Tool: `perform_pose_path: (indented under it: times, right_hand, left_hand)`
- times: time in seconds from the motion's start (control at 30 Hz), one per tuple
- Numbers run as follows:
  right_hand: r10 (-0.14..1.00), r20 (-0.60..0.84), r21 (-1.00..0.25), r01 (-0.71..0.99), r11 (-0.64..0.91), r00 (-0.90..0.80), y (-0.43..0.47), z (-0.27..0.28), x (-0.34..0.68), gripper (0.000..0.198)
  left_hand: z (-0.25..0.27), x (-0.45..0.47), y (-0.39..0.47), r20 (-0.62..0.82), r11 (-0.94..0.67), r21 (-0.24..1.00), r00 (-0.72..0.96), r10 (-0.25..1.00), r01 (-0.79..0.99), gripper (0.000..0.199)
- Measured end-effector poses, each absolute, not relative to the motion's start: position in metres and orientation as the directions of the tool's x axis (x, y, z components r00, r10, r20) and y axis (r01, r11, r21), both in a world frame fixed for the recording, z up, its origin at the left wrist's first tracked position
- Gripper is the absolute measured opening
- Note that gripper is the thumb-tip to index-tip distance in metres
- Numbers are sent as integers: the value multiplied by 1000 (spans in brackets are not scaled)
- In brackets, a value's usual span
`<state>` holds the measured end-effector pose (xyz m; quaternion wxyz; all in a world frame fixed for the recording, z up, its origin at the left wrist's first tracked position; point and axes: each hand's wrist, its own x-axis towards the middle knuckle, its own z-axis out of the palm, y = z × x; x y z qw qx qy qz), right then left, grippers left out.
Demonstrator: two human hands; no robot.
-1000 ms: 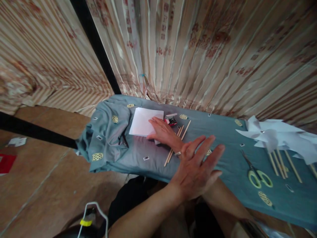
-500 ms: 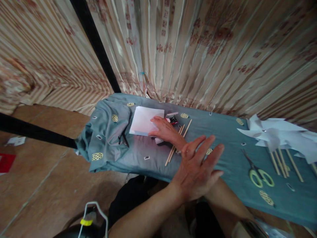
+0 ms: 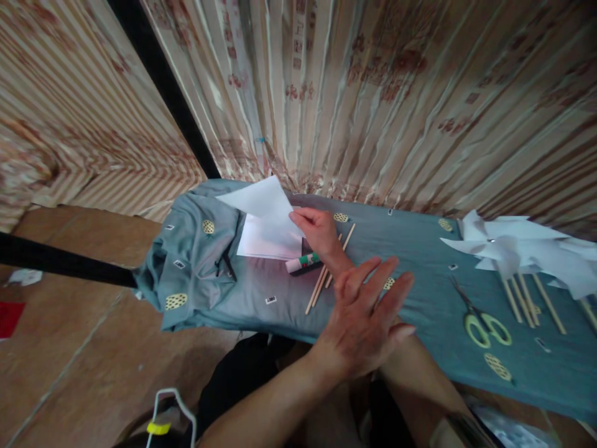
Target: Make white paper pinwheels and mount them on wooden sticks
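Note:
My arms cross, the left over the right. My right hand (image 3: 319, 233) pinches the corner of a white sheet of paper (image 3: 265, 202), which is lifted and tilted above a stack of white paper (image 3: 270, 239). My left hand (image 3: 364, 317) is above my right forearm, fingers spread, with nothing in it. By my right wrist lie a glue stick (image 3: 302, 262) with a white cap and green label, and several thin wooden sticks (image 3: 317, 289), partly hidden by my hands.
Green-handled scissors (image 3: 480, 317) lie to the right on the blue-green cloth (image 3: 420, 249). Beyond them are white paper pinwheels (image 3: 508, 249) on wooden sticks. A small black object (image 3: 228, 266) is left of the paper. A black pole (image 3: 163, 87) and striped curtain (image 3: 336, 112) stand behind.
My right hand has gripped one sheet and raised it off the stack. The glue stick shows more clearly now. My left hand stays spread over the right forearm.

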<state>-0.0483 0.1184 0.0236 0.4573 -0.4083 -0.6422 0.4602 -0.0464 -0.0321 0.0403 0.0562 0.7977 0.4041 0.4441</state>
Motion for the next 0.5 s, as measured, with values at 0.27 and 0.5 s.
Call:
perform_pose_path:
  times: [0.27,0.5]
  right_hand:
    - [997,-37,-918,-397,-8,68,87,64,54,32]
    - [899,311,-950,126,286,309,17,79,152,9]
  left_hand:
    - [41,-38,-36,643,-696,413,353,679,587,58]
    - [31,-46,-19,668,-623,459,217,712,633,81]
